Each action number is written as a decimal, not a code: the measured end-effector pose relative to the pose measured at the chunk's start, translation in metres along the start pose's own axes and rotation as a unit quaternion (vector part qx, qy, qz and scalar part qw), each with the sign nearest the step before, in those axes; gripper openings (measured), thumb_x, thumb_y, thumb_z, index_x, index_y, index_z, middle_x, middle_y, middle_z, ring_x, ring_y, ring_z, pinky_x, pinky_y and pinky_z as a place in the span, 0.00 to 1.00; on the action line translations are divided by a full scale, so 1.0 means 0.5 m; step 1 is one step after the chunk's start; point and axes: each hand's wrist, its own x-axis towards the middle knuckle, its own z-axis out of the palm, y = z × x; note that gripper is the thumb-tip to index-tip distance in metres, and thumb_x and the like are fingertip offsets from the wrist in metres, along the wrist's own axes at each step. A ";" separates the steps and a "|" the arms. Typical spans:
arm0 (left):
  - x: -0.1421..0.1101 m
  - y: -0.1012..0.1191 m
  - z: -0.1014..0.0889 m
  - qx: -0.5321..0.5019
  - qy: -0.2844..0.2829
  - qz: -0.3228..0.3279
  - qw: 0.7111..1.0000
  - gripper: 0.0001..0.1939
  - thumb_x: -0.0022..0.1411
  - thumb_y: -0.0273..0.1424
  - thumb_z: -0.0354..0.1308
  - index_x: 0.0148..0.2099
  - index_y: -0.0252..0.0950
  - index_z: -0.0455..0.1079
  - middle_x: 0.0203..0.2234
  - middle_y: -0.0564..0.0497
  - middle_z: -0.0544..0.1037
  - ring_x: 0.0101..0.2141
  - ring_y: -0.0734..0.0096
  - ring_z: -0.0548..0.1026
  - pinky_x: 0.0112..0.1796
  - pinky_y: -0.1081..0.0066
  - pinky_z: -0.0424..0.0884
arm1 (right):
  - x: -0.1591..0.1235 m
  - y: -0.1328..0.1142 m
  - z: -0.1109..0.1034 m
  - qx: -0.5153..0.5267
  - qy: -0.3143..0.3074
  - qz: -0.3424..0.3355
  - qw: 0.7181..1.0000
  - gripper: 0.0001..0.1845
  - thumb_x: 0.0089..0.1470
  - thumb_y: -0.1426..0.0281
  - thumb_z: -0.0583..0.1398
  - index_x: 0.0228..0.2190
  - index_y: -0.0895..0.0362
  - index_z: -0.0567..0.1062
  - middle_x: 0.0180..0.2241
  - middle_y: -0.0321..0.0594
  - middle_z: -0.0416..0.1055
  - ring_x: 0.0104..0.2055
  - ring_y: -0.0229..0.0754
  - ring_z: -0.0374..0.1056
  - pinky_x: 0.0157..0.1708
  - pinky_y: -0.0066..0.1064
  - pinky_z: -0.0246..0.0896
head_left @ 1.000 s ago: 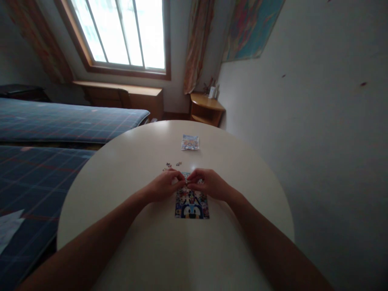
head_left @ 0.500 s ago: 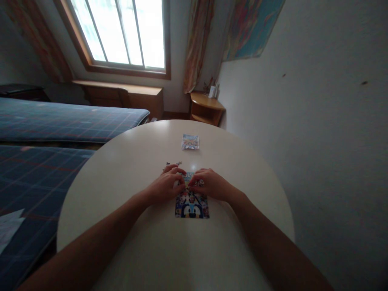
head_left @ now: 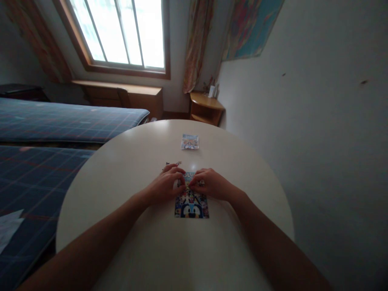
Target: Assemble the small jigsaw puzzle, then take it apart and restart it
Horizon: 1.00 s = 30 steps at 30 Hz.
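Note:
A colourful picture (head_left: 191, 210) with a blue cartoon dog's face at its near edge lies flat on the table; it looks like a jigsaw puzzle. My left hand (head_left: 166, 184) rests over its upper left side, fingers curled and thumb close to the index fingertip. Across from it, my right hand (head_left: 209, 184) bends over the upper right side with its fingertips pinched together. The two sets of fingertips nearly meet over the picture. Anything small between them is too hidden to make out. Just beyond my left fingers lie several small loose pieces (head_left: 178, 163).
A small printed packet (head_left: 190, 142) lies farther back on the round white table (head_left: 121, 161). To the left are plaid mattresses (head_left: 60, 121), with white paper (head_left: 10, 226) on the nearer one. A wall stands close on the right, a corner shelf (head_left: 207, 101) behind.
Both hands stay at almost the same spot over the picture, with only a slight shift of the fingers. The packet and loose pieces have not moved.

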 end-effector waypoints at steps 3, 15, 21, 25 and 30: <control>-0.003 -0.002 -0.004 0.002 -0.014 0.016 1.000 0.07 0.58 0.37 0.64 0.38 0.40 0.74 0.50 0.49 0.73 0.60 0.51 0.57 0.59 0.52 0.56 | -0.001 0.001 0.000 0.004 -0.005 0.007 1.000 0.05 0.53 0.72 0.64 0.32 0.55 0.82 0.30 0.38 0.77 0.32 0.36 0.70 0.36 0.27 0.62; -0.003 -0.009 -0.007 -0.006 -0.032 0.010 0.999 0.06 0.58 0.36 0.65 0.37 0.41 0.75 0.51 0.50 0.73 0.61 0.50 0.57 0.59 0.52 0.57 | -0.003 -0.005 -0.015 0.020 -0.009 0.028 0.999 0.06 0.51 0.75 0.65 0.32 0.55 0.82 0.31 0.38 0.77 0.32 0.36 0.71 0.36 0.27 0.62; -0.002 -0.003 -0.009 -0.009 -0.029 0.006 1.000 0.06 0.58 0.36 0.64 0.37 0.41 0.74 0.50 0.49 0.73 0.61 0.51 0.58 0.58 0.52 0.57 | -0.004 0.003 -0.008 0.018 -0.003 0.014 1.000 0.07 0.51 0.75 0.64 0.33 0.54 0.82 0.31 0.38 0.77 0.32 0.36 0.71 0.36 0.27 0.62; -0.001 0.002 -0.007 -0.011 -0.021 0.005 1.000 0.06 0.58 0.36 0.64 0.36 0.40 0.74 0.50 0.48 0.74 0.60 0.50 0.59 0.58 0.52 0.58 | -0.003 0.005 -0.003 0.019 -0.003 0.007 1.000 0.06 0.52 0.75 0.64 0.33 0.55 0.82 0.31 0.38 0.77 0.31 0.36 0.70 0.35 0.27 0.62; 0.001 -0.001 -0.014 -0.001 -0.013 0.014 1.000 0.04 0.61 0.34 0.61 0.37 0.40 0.74 0.49 0.48 0.75 0.58 0.54 0.62 0.57 0.54 0.59 | -0.002 0.003 0.000 0.020 -0.007 -0.021 1.000 0.07 0.54 0.72 0.63 0.35 0.54 0.82 0.32 0.38 0.77 0.32 0.35 0.71 0.36 0.27 0.63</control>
